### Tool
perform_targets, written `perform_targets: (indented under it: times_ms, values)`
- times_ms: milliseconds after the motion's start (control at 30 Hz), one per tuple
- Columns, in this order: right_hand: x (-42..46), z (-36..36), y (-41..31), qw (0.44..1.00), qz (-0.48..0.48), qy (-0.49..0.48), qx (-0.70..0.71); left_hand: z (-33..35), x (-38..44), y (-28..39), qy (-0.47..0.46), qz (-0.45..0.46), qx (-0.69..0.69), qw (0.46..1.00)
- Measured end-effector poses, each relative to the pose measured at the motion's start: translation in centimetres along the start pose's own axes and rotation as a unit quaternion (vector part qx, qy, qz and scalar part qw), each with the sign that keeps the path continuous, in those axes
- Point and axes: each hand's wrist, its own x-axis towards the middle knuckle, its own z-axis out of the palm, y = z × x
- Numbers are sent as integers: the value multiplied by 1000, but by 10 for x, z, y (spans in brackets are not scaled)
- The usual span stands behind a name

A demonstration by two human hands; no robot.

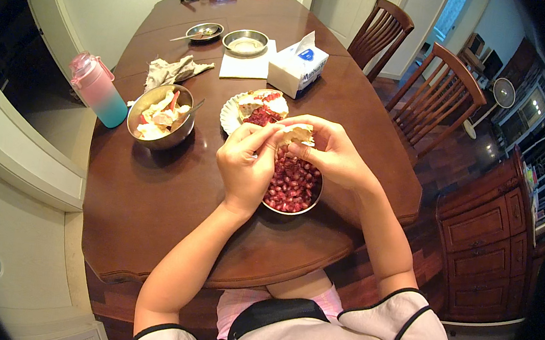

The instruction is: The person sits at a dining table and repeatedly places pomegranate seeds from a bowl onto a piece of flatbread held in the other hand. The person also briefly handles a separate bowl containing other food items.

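Observation:
Both my hands hold a pale piece of pomegranate peel (297, 134) above a metal bowl (318, 200) full of loose red pomegranate seeds (293, 184). My left hand (248, 163) pinches the peel's left edge with thumb and fingertips. On the other side, my right hand (336, 151) grips it between thumb and fingers. Just beyond, a white fluted plate (229, 114) carries a broken pomegranate portion (263, 107) with seeds still set in its pith; my hands hide part of it. Left of these stands a steel bowl (164, 141) of peel scraps (162, 117), a utensil handle sticking out.
A pink-and-teal bottle (100, 92) stands near the table's left edge, by a crumpled cloth (173, 73). Farther back are a tissue box (297, 69), a round metal dish (245, 43) and a small dish (204, 31) with a spoon. Wooden chairs (437, 92) line the right side.

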Motion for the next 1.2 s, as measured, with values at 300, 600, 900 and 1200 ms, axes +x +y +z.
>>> perform_targets:
  times_ms: [300, 600, 900, 1200]
  values:
    - [1, 0, 7, 1000, 1, 12, 5, 1, -3, -2, -3, -5, 3, 1000]
    - [1, 1, 4, 998, -3, 38, -58, 1, -3, -2, -12, -3, 3, 1000]
    - [1, -4, -6, 998, 16, 2, -57, 2, -2, -3, -15, 15, 14, 1000]
    - [1, -4, -5, 999, 6, -3, -49, 1, -2, -2, -17, -2, 6, 1000]
